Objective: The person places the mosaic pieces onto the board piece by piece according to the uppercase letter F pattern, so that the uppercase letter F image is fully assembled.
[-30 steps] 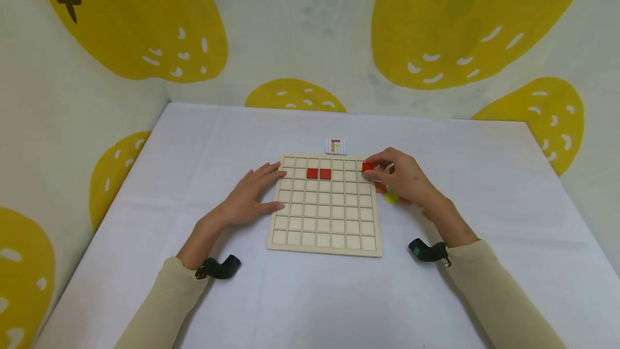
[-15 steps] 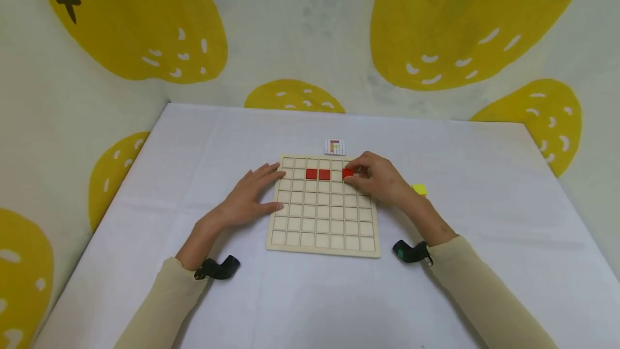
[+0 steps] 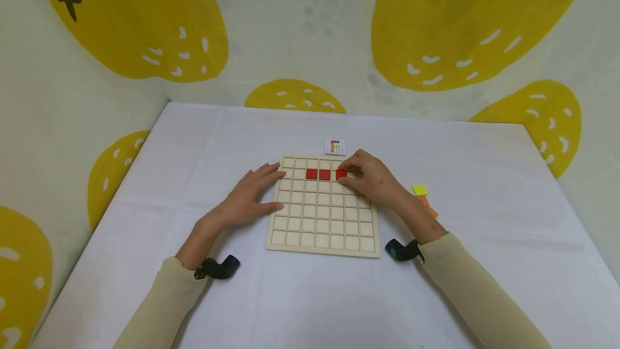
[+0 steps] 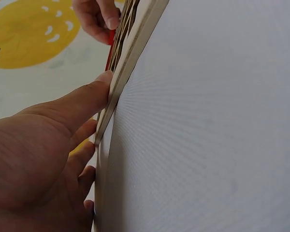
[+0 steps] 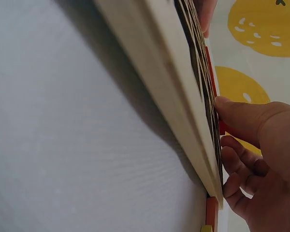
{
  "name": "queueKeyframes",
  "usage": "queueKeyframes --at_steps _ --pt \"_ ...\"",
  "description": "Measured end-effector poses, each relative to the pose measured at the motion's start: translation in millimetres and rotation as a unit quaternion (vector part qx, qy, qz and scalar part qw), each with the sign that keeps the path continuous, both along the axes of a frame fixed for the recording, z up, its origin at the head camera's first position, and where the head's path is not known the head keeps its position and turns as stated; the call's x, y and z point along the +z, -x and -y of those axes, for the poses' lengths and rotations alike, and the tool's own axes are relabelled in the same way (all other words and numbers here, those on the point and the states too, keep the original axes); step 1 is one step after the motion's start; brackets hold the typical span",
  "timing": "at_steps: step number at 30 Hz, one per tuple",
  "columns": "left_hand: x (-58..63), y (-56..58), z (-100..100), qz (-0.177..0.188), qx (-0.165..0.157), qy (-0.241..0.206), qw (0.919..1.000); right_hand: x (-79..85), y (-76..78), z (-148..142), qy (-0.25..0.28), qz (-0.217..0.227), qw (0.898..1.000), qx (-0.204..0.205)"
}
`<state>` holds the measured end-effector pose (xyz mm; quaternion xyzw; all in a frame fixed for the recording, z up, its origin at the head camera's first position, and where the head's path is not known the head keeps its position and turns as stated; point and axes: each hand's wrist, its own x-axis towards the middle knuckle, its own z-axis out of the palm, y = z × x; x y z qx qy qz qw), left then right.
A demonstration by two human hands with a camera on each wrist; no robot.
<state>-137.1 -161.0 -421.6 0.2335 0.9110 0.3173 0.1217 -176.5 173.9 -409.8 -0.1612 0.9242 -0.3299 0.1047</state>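
Note:
A pale wooden grid board [image 3: 323,227] lies flat on the table, with two red square tiles [image 3: 318,174] side by side in its second row from the back. My right hand [image 3: 372,178] pinches a third red tile [image 3: 341,174] between thumb and fingers, over that same row, a small gap to the right of the other two. Along the board's left edge rests my left hand [image 3: 247,198], fingers spread and thumb touching the rim. The left wrist view shows the left thumb [image 4: 94,92] against the board's side.
Behind the board lies a small card [image 3: 335,146] printed with a coloured grid pattern. To the right, partly behind the right forearm, are a yellow tile [image 3: 419,190] and orange tiles [image 3: 431,212]. A white cloth covers the table [image 3: 310,306]; patterned fabric [image 3: 290,26] stands behind.
The right hand has carried its red tile leftward from the board's right edge to near the two red tiles. Yellow and orange tiles have come into view. The left hand stays put.

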Motion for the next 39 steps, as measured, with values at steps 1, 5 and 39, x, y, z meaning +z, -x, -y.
queueKeyframes --at_steps 1,5,39 --pt "0.5 -0.1 0.0 0.000 0.000 0.000 1.0000 0.0 0.5 0.6 -0.002 -0.002 1.000 0.000" --pt "1.5 0.2 -0.2 -0.002 0.000 0.000 1.0000 0.4 1.8 2.5 -0.005 -0.001 1.000 -0.003" --pt "-5.1 -1.0 2.3 -0.004 0.001 -0.001 1.0000 -4.8 0.6 3.0 0.008 0.004 1.000 -0.004"
